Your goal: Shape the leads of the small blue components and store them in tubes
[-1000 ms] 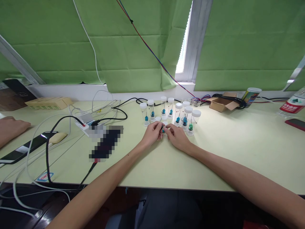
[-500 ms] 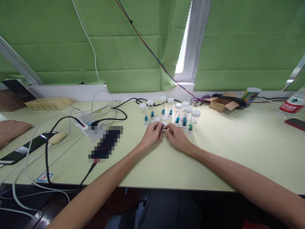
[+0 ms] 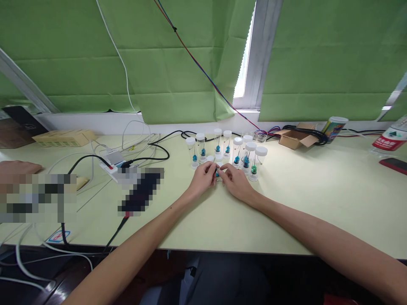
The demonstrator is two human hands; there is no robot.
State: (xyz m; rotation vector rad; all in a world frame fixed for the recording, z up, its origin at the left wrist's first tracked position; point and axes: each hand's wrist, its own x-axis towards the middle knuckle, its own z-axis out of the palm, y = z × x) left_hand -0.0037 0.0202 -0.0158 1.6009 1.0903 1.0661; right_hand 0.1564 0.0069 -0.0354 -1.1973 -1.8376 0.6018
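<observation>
Over the middle of the table, my left hand point(image 3: 203, 175) is closed in a pinch on a small dark and teal piece point(image 3: 217, 173). My right hand point(image 3: 237, 181) meets it from the other side, thumb and fingertips drawn together at the same piece. Fingers cover most of it, so its exact kind does not show. Just behind the hands stand several clear capped vials, among them a left vial point(image 3: 192, 148) with a blue piece on a thin dark stem and a right vial point(image 3: 259, 159) holding a green one. White caps also show low behind my fingers.
At the left are a power strip point(image 3: 112, 167), tangled cables, a pixelated dark device point(image 3: 143, 190) and another person's hand point(image 3: 20, 167). A yellow block point(image 3: 65, 138) lies further back. To the right are an open cardboard box point(image 3: 294, 139), a canister point(image 3: 334, 128) and a bottle point(image 3: 389, 140).
The small piece between my fingertips has turned slightly, and its dark part shows less. My right fingers have shifted a little. The vials have stayed put.
</observation>
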